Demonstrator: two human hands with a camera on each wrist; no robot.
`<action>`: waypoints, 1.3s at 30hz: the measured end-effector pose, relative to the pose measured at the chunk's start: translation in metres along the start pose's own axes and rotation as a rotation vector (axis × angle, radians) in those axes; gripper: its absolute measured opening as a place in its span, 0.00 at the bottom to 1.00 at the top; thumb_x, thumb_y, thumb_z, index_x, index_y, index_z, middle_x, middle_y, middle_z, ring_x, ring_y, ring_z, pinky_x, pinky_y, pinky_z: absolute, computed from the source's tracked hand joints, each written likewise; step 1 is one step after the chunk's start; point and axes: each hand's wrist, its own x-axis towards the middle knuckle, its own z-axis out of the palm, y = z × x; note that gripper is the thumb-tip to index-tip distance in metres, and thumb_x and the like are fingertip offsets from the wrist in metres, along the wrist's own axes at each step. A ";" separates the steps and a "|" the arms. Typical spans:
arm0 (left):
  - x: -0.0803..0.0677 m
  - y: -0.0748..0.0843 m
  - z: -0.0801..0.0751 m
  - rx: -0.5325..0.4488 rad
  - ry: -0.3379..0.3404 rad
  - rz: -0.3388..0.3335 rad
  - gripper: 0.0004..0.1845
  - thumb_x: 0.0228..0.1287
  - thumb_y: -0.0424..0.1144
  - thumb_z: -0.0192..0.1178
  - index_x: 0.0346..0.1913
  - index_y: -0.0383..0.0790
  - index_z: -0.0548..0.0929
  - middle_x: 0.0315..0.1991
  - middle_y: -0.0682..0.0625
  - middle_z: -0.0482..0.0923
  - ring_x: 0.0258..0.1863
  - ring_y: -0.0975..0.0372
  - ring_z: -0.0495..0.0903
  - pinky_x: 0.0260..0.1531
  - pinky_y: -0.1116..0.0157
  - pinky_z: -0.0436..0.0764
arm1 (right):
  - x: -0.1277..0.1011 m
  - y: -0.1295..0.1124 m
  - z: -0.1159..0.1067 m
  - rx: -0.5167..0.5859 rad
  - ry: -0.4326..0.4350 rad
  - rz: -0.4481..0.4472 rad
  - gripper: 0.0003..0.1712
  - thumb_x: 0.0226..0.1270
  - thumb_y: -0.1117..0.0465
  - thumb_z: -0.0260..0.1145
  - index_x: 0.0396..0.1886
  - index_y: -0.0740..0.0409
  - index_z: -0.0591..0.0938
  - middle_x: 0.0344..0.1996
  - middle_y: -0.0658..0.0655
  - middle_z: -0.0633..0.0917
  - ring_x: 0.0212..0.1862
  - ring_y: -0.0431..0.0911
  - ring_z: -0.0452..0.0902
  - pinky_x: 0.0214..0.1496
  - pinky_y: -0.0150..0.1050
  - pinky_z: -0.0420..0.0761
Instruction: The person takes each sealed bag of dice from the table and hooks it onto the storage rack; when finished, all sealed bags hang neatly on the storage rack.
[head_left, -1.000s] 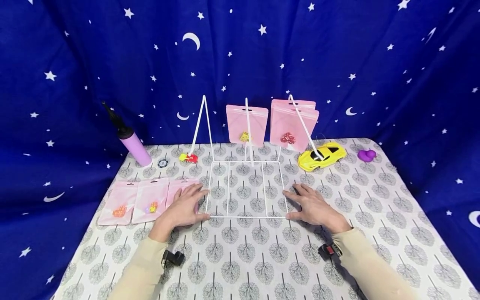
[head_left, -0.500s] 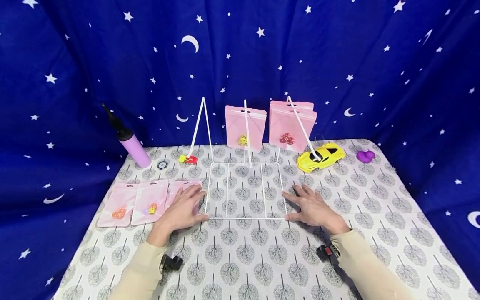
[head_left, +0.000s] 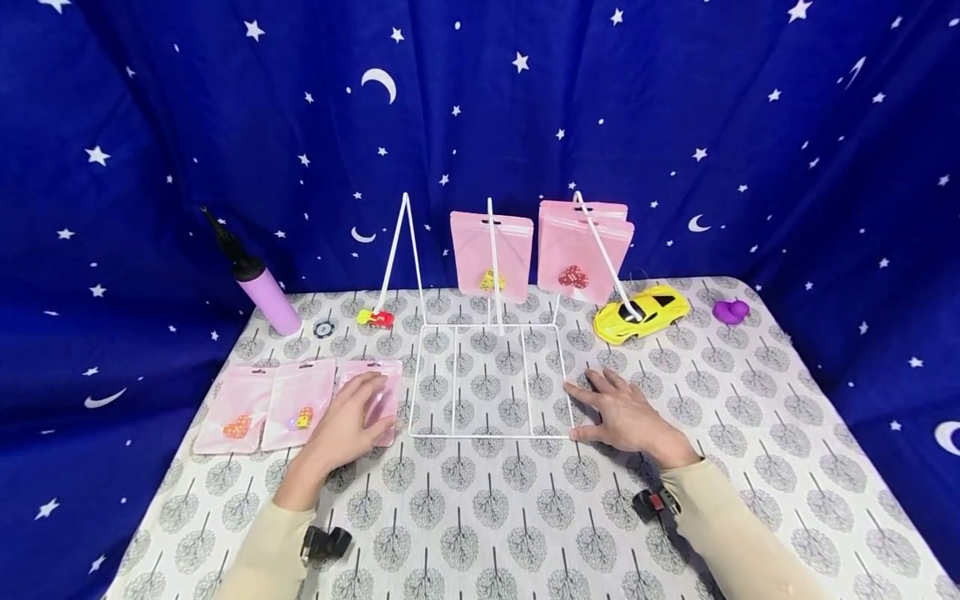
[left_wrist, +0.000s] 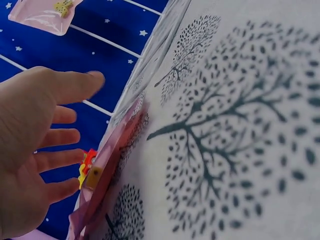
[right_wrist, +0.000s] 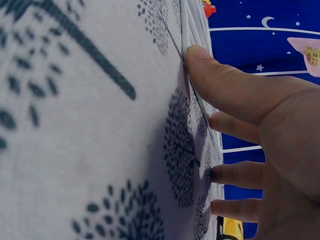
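A white wire display rack (head_left: 487, 379) stands mid-table, its flat grid base toward me. Pink zip pouches (head_left: 492, 252) with dice hang on its upright prongs, a doubled pair (head_left: 586, 246) on the right one. Three more pink pouches lie flat at the left; my left hand (head_left: 352, 421) hovers with straight fingers over the nearest pouch (head_left: 377, 392) (left_wrist: 107, 182). My right hand (head_left: 622, 412) (right_wrist: 260, 150) lies flat on the cloth, its thumb (right_wrist: 210, 75) against the rack base's right front corner.
A purple hand pump (head_left: 258, 283) leans at the back left, with a small red and yellow toy car (head_left: 377, 317) and a dark chip (head_left: 324, 327) nearby. A yellow toy car (head_left: 641, 312) and a purple duck (head_left: 731, 311) sit back right. The starry blue curtain (head_left: 480, 108) rises behind.
My left hand has left the rack's left front corner and moved left over the nearest flat pouch. The right hand has stayed in place.
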 end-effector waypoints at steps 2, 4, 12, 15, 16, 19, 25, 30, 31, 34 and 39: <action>-0.002 -0.001 -0.001 -0.008 0.036 -0.022 0.42 0.56 0.52 0.69 0.70 0.38 0.67 0.70 0.39 0.64 0.68 0.43 0.65 0.67 0.39 0.64 | 0.000 0.000 0.000 -0.001 0.004 -0.003 0.46 0.54 0.36 0.70 0.71 0.47 0.69 0.71 0.73 0.62 0.71 0.74 0.52 0.63 0.78 0.56; -0.004 -0.003 -0.002 -0.005 0.057 -0.045 0.43 0.56 0.53 0.70 0.70 0.38 0.66 0.70 0.39 0.64 0.68 0.43 0.64 0.65 0.37 0.64 | 0.000 0.000 0.001 0.002 0.009 -0.007 0.46 0.54 0.37 0.70 0.71 0.48 0.70 0.71 0.73 0.62 0.71 0.74 0.52 0.63 0.78 0.56; -0.014 -0.011 -0.006 -0.021 0.104 -0.169 0.46 0.55 0.51 0.71 0.71 0.33 0.63 0.70 0.33 0.60 0.68 0.40 0.59 0.65 0.33 0.58 | 0.000 0.000 0.001 0.010 0.015 -0.007 0.46 0.54 0.37 0.70 0.71 0.47 0.70 0.71 0.72 0.62 0.71 0.74 0.52 0.63 0.78 0.55; -0.018 -0.012 -0.007 -0.048 0.116 -0.213 0.47 0.53 0.50 0.72 0.72 0.34 0.62 0.70 0.34 0.59 0.67 0.40 0.59 0.64 0.33 0.60 | 0.000 0.000 0.001 0.012 0.012 -0.004 0.45 0.54 0.37 0.70 0.71 0.47 0.69 0.71 0.72 0.62 0.71 0.74 0.52 0.64 0.78 0.55; -0.019 -0.012 -0.007 -0.054 0.119 -0.226 0.48 0.53 0.50 0.72 0.72 0.34 0.61 0.70 0.34 0.59 0.67 0.40 0.59 0.63 0.33 0.60 | 0.000 0.000 0.001 0.011 0.011 -0.004 0.45 0.54 0.37 0.70 0.71 0.47 0.69 0.71 0.72 0.62 0.71 0.74 0.52 0.64 0.78 0.55; -0.020 -0.013 -0.007 -0.064 0.135 -0.245 0.50 0.52 0.49 0.73 0.73 0.34 0.59 0.70 0.32 0.58 0.67 0.39 0.59 0.63 0.34 0.62 | -0.002 0.000 0.001 0.009 0.013 -0.001 0.45 0.55 0.37 0.70 0.71 0.47 0.69 0.71 0.72 0.62 0.71 0.74 0.52 0.65 0.77 0.55; -0.022 -0.015 -0.009 -0.069 0.159 -0.314 0.50 0.52 0.48 0.73 0.73 0.32 0.58 0.69 0.32 0.58 0.67 0.41 0.58 0.65 0.38 0.63 | -0.002 0.002 0.001 0.006 0.015 0.009 0.45 0.54 0.37 0.70 0.71 0.46 0.69 0.72 0.71 0.61 0.72 0.73 0.51 0.65 0.77 0.54; -0.024 -0.015 -0.011 -0.074 0.142 -0.370 0.48 0.54 0.46 0.71 0.72 0.31 0.59 0.67 0.30 0.61 0.66 0.41 0.60 0.67 0.41 0.61 | -0.002 0.002 0.002 0.014 0.013 0.015 0.45 0.54 0.37 0.70 0.71 0.46 0.69 0.72 0.71 0.61 0.72 0.72 0.50 0.65 0.76 0.54; -0.024 -0.015 -0.011 -0.070 0.135 -0.374 0.47 0.54 0.46 0.71 0.72 0.30 0.59 0.67 0.29 0.61 0.66 0.40 0.60 0.68 0.41 0.61 | -0.002 0.001 0.002 0.016 0.013 0.015 0.45 0.54 0.37 0.70 0.71 0.45 0.69 0.72 0.71 0.61 0.72 0.72 0.50 0.65 0.76 0.54; -0.024 -0.013 -0.012 -0.046 0.112 -0.385 0.48 0.55 0.47 0.70 0.72 0.27 0.58 0.66 0.27 0.60 0.66 0.38 0.60 0.68 0.40 0.60 | -0.002 0.000 0.002 0.018 0.015 0.012 0.45 0.54 0.38 0.71 0.71 0.46 0.70 0.72 0.71 0.61 0.72 0.72 0.51 0.65 0.76 0.54; -0.026 -0.009 -0.014 -0.021 0.103 -0.423 0.48 0.56 0.49 0.68 0.71 0.25 0.58 0.67 0.26 0.59 0.66 0.37 0.58 0.68 0.39 0.59 | -0.002 -0.001 0.001 0.020 0.018 0.004 0.45 0.54 0.38 0.71 0.71 0.47 0.70 0.72 0.71 0.61 0.72 0.73 0.51 0.65 0.77 0.54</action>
